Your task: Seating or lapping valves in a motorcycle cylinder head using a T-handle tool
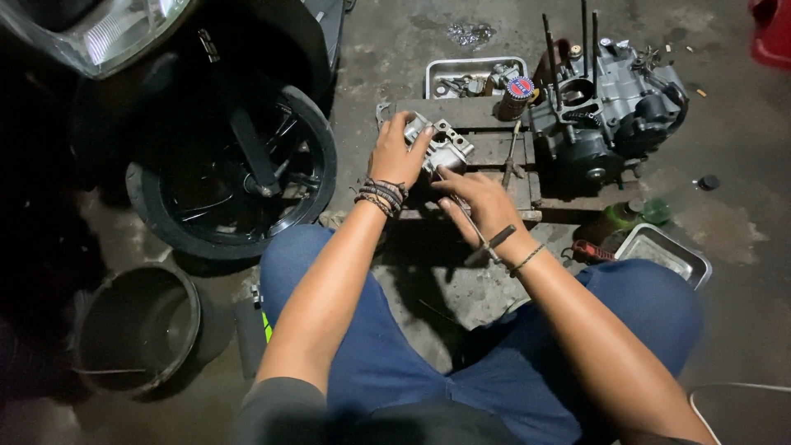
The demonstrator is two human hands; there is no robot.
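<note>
Hands work at a wooden pallet (486, 148) on the floor. Left hand (395, 156) clamps around a metal cylinder block (445, 144) lying on the pallet. Right hand (478, 202), fingers closed, holds a thin tool (486, 239) against the block. Engine (606, 107) stands beside.

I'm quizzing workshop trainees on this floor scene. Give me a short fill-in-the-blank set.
1. The left hand grips a metal ____ part.
2. The right hand holds a thin ____.
3. Both rest over a ____ pallet.
4. The black bucket sits beside the person's ____ knee.

Missing: engine; tool; wooden; left
</note>
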